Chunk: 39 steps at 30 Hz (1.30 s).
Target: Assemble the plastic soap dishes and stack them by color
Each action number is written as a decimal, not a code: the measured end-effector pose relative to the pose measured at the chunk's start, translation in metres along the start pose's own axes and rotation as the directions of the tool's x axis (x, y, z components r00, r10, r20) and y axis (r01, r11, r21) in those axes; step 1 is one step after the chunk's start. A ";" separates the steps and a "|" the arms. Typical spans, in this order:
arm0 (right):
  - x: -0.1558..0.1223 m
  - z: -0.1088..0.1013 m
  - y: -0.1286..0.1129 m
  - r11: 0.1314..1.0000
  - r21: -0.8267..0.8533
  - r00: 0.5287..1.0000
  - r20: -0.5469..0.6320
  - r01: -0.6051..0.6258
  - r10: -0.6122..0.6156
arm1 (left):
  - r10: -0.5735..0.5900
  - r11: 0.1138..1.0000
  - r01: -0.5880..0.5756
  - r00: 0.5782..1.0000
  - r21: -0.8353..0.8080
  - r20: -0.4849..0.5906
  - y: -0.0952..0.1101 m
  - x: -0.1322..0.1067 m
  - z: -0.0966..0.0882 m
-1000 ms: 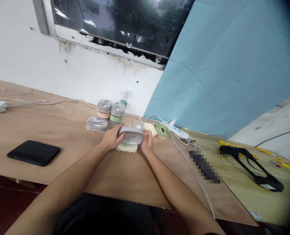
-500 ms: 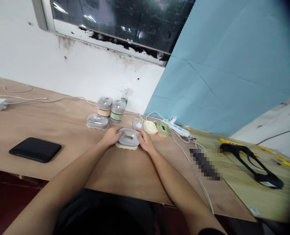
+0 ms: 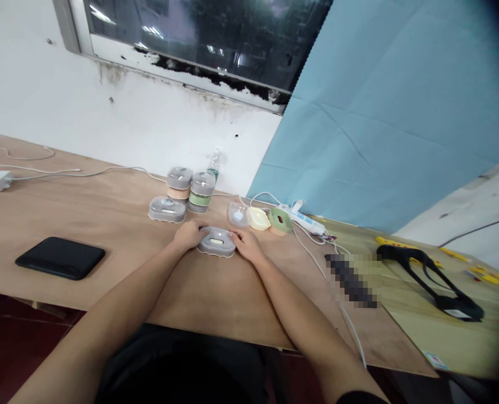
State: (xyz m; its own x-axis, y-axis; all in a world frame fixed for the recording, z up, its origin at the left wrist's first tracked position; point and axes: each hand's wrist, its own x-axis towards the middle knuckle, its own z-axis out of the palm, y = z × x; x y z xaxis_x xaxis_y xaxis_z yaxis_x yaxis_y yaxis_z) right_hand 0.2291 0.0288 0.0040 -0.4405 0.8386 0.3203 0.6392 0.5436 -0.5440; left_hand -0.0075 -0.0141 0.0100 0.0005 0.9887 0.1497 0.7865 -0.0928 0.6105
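While both hands close on the grey-lidded box (image 3: 216, 242), it sits flat on the wooden table (image 3: 106, 221), lid over a pale base, directly ahead of the person. Left hand (image 3: 188, 235) cups the box's left end, fingers curled onto the lid edge; right hand (image 3: 245, 244) does the same at the right end, fingertips on the rim. Whether they press down or merely steady it cannot be told. Judged step: seating the lid on its base, with the lid looking level and down all round. Any next move would call for an even squeeze at both ends to confirm the fit, then a lift that keeps lid and base together. Beyond the box and to its left: one closed grey box (image 3: 167, 209) lying alone, and behind that two stacked pairs, one with a tan band (image 3: 179, 185) and one with a green band (image 3: 202, 192). Beyond the box to its right, in a row: a clear small lid (image 3: 237, 214), a cream base (image 3: 258, 218), a green base (image 3: 280, 221), then a white power strip (image 3: 306, 222). Well left of the box lies a black pad (image 3: 60, 257).
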 end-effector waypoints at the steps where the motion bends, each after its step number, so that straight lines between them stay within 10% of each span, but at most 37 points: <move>1: 0.000 -0.001 0.001 1.000 -0.016 0.998 -0.062 -0.018 0.017 | 0.013 1.000 -0.013 1.000 0.003 0.000 0.000 0.000 -0.001; 10: 0.012 -0.001 0.031 0.985 -0.004 0.968 -0.186 -0.172 0.168 | 0.068 0.997 -0.067 0.998 0.050 -0.010 0.002 -0.005 -0.005; 23: 0.006 -0.008 0.021 0.982 0.187 0.886 -0.448 -0.034 0.117 | 0.030 1.000 -0.030 0.998 -0.003 -0.059 0.007 -0.008 -0.005; 33: -0.015 0.004 -0.008 0.974 0.201 0.940 -0.341 0.104 -0.030 | 0.218 0.962 -0.255 0.930 -0.092 -0.298 0.028 -0.021 -0.017; 39: -0.009 -0.002 -0.002 0.971 0.233 0.955 -0.294 0.052 0.020 | 0.156 0.977 -0.192 0.943 -0.098 -0.292 0.032 -0.025 -0.024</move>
State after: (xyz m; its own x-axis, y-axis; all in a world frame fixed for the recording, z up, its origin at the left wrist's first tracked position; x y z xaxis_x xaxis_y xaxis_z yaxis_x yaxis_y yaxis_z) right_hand 0.2327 0.0204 0.0042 -0.2226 0.8223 0.5236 0.4507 0.5631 -0.6926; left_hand 0.0033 -0.0449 0.0446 -0.0570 0.8840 0.4640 0.7076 -0.2921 0.6434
